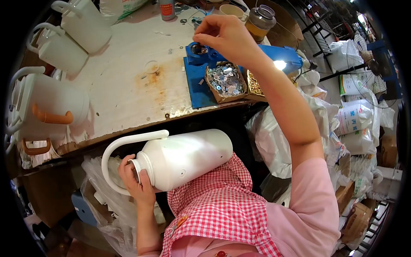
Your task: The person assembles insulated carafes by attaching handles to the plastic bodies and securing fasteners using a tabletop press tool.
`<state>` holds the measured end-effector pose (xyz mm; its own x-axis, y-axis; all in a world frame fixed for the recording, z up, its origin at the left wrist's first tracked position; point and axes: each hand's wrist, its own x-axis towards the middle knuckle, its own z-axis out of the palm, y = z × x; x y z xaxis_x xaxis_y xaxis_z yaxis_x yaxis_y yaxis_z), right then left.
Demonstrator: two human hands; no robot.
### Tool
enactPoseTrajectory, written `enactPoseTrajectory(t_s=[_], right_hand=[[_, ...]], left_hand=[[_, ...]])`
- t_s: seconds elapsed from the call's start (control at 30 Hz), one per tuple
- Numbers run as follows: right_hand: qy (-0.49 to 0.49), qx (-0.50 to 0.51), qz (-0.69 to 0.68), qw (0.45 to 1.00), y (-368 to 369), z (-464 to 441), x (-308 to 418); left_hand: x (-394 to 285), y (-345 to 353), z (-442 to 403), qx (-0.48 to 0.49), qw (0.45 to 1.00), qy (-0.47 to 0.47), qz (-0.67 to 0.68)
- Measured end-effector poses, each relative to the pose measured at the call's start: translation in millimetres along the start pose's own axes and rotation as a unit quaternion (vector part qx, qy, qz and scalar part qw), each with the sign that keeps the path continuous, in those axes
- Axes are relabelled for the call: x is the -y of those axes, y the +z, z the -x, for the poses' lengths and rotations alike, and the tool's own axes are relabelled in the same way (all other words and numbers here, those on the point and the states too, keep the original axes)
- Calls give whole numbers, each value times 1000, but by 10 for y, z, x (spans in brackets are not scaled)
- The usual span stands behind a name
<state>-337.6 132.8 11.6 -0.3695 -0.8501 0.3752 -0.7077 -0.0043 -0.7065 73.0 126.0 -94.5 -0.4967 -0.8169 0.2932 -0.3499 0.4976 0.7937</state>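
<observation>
A white jug (188, 156) with a large curved handle lies on its side across the lap, its neck to the left. My left hand (138, 177) is wrapped round the neck. My right hand (218, 34) is raised over a blue fixture (198, 53) on the table, thumb and fingers pinched together; what they hold, if anything, is too small to make out. Below that hand stand a box of grey metal pieces (226, 80) and a box of brass-coloured pieces (254, 83).
Several white jugs (70, 100) stand along the left of the table (124, 85). At the back are a spray can (167, 9) and a jar of yellow liquid (260, 22). Plastic bags (274, 141) hang below the table at right; a lamp glows on the blue machine (284, 58).
</observation>
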Motion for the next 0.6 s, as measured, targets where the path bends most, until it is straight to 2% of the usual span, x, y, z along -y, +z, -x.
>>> enactPoseTrajectory(t_s=[0.17,0.3,0.4,0.47,0.53,0.57,0.6], right_hand=[[2,-49,-2,999,107,65,-27],[7,-45,27,999,99,99,-52],[-24,-97,-60,993,47,307,73],[30,-118,-70,990,-91,642,120],[139,-53,-76,986,-81,989,-33],[139,-42,-77,986,-38,1037,-192],[128,6,33,991,21,1101,-372]], left_hand=[[-70,21,-46,15,999,-12,-27],[-33,72,-109,25,999,-22,-23],[-55,86,-136,35,999,-29,-9],[-74,79,-142,24,999,-34,-2],[-58,105,-89,-3,999,-46,27],[-54,115,-95,-8,998,-56,26],[-66,94,-114,12,998,-53,8]])
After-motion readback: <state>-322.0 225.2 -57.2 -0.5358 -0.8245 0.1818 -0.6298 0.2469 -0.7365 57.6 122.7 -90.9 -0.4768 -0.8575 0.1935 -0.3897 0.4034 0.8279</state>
